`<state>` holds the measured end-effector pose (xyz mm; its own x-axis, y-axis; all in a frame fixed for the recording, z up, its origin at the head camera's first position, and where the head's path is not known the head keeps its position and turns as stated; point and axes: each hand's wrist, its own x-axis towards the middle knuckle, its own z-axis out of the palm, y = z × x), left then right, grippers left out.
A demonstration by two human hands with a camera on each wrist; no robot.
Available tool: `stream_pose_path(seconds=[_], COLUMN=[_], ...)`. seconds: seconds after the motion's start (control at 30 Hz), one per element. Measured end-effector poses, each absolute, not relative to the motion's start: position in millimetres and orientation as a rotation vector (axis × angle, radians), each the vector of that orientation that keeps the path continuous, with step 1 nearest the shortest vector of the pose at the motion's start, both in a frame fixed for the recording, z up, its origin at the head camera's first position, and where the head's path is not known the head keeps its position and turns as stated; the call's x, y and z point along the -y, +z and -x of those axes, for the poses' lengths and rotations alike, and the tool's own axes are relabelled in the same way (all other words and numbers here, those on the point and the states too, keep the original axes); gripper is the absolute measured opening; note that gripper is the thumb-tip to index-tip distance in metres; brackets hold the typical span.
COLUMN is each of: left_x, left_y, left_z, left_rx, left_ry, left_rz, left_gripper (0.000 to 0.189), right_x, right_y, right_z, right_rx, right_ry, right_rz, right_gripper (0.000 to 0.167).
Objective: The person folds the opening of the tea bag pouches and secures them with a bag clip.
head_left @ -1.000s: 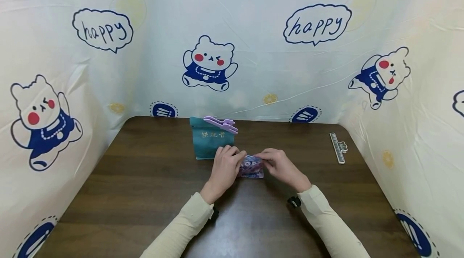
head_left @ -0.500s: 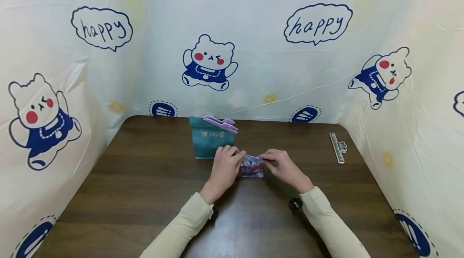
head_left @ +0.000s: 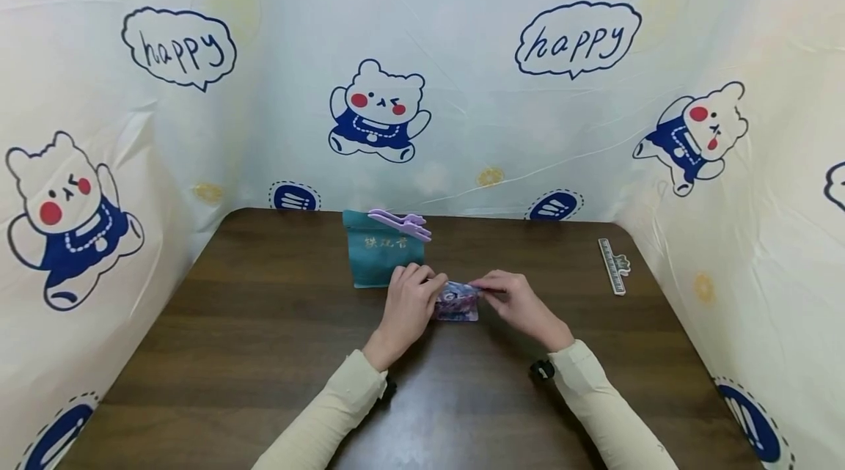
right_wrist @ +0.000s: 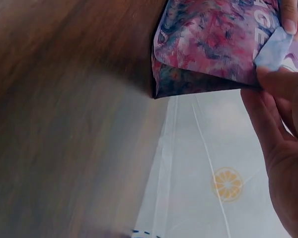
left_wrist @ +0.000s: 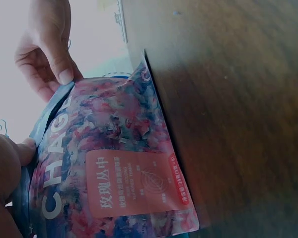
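A pink-and-blue patterned tea pouch [head_left: 458,307] with white lettering and a pink label stands on the table between my hands. My left hand [head_left: 408,305] pinches its top edge at the left end. At the other end, my right hand [head_left: 524,306] pinches the top corner between thumb and fingers. The right wrist view shows a pale blue strip [right_wrist: 275,49] of the pouch's top folded over, between the two hands. In the left wrist view the pouch [left_wrist: 119,129] fills the middle, its printed front in sight.
Just behind my left hand stands a teal pouch [head_left: 370,254] with gold characters, a purple fork-shaped clip [head_left: 400,224] across its top. A white ruler-like clip [head_left: 614,268] lies at the table's far right. A printed curtain [head_left: 462,140] encloses the dark wooden table [head_left: 264,353].
My right hand has moved slightly to the right, still pinching the pouch's corner. The pouch's top edge looks more folded over toward me. My left hand has barely moved.
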<state>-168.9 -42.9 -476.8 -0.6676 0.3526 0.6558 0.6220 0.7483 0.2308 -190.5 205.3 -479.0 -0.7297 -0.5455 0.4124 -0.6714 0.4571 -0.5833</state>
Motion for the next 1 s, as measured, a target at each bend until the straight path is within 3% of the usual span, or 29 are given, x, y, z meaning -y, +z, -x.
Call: stream_pose_path(seconds=[0.33, 1.0], left_x=[44.4, 45.7], left_y=[-473.1, -477.1], left_z=[171.6, 170.4], left_rx=[2.32, 2.347], left_ry=[-0.611, -0.607], left_rz=[0.732, 0.753], left_gripper=[0.014, 0.016], right_x=[-248.6, -404.3], right_y=[-481.4, -465.8], right_z=[199.6, 229.3], right_rx=[2.522, 2.78], right_ry=[1.229, 0.864], right_rz=[-0.886, -0.007], right_gripper=[0.035, 0.054])
